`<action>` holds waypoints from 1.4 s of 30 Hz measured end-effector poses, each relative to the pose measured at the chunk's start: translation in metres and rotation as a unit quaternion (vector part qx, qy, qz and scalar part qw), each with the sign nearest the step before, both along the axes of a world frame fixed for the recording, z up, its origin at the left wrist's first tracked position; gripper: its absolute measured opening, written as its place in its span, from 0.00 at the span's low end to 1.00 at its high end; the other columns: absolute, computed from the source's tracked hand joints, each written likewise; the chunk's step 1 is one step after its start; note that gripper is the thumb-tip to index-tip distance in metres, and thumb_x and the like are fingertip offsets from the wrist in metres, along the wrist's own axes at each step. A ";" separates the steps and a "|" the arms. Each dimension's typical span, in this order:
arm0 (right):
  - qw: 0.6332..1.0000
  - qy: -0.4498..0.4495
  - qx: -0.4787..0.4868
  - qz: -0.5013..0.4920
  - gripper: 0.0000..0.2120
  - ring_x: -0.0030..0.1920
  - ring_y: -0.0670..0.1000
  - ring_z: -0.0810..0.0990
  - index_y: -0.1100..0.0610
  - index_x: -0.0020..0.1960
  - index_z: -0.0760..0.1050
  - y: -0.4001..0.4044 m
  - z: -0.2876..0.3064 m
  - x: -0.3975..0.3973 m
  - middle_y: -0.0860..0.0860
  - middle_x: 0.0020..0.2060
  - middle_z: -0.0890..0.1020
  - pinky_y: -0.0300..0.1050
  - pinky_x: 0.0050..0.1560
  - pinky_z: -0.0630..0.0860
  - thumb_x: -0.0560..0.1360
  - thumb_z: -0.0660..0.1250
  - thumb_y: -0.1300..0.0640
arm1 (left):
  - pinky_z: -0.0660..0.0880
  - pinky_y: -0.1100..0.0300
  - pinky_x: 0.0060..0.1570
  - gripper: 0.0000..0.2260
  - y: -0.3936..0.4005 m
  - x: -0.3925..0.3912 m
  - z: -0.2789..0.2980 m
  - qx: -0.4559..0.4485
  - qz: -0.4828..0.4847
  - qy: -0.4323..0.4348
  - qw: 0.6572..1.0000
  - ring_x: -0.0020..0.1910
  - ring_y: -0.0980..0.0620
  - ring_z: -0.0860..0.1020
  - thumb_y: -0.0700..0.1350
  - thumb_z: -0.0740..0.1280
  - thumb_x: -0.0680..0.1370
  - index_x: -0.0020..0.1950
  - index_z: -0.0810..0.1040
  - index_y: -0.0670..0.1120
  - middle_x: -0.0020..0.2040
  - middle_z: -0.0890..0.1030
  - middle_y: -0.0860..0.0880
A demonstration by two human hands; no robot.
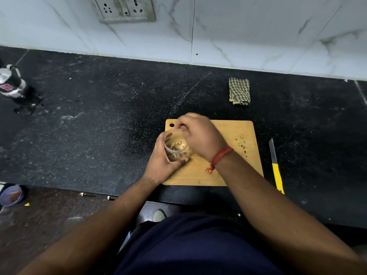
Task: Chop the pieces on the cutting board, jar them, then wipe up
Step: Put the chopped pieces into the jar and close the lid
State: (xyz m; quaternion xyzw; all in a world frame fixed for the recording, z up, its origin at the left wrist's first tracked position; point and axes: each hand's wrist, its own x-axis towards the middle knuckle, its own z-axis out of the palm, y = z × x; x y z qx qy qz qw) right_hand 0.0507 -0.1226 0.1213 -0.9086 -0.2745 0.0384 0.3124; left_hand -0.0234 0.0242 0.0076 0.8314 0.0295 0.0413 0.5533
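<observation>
Most pieces [176, 145] are jarred: our left hand [161, 161] grips the jar [175, 147] on the board [234, 167], right hand [200, 135] bunched over its mouth, grip unclear; crumbs [243, 144] and wiping remain.

— Where does everything sit around the hands?
— The jar [175, 146] is in the left hand [162, 161], over the cutting board's [228, 175] left end; the right hand [200, 135] is over its mouth; crumbs [243, 145] lie right of it.
— And off the board?
— The knife [276, 165] lies right of both hands; the cloth [239, 91] behind them; a bottle [12, 82] far left.
</observation>
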 end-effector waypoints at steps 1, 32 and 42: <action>0.998 0.000 0.023 -0.053 0.11 0.48 0.50 0.78 0.56 0.48 0.81 -0.012 -0.004 0.006 0.51 0.48 0.81 0.44 0.48 0.75 0.76 0.62 0.67 | 0.70 0.50 0.72 0.42 0.000 0.000 0.000 -0.001 0.000 0.002 1.000 0.71 0.54 0.72 0.53 0.83 0.66 0.72 0.61 0.59 0.69 0.72 0.53; 0.949 0.175 -0.259 -0.045 0.38 0.65 0.56 0.69 0.58 0.75 0.61 -0.132 -0.079 -0.027 0.55 0.65 0.66 0.47 0.65 0.70 0.72 0.76 0.51 | 0.65 0.70 0.68 0.42 -0.008 -0.003 0.006 -0.008 0.004 0.010 1.000 0.70 0.62 0.70 0.51 0.82 0.67 0.73 0.60 0.57 0.69 0.70 0.61; 0.977 0.102 -0.165 -0.089 0.26 0.66 0.54 0.68 0.55 0.73 0.67 -0.113 -0.084 -0.008 0.52 0.62 0.71 0.48 0.66 0.71 0.78 0.69 0.54 | 0.65 0.69 0.69 0.43 -0.008 -0.005 0.011 -0.014 0.005 0.017 1.000 0.70 0.63 0.70 0.57 0.81 0.66 0.73 0.60 0.57 0.68 0.69 0.63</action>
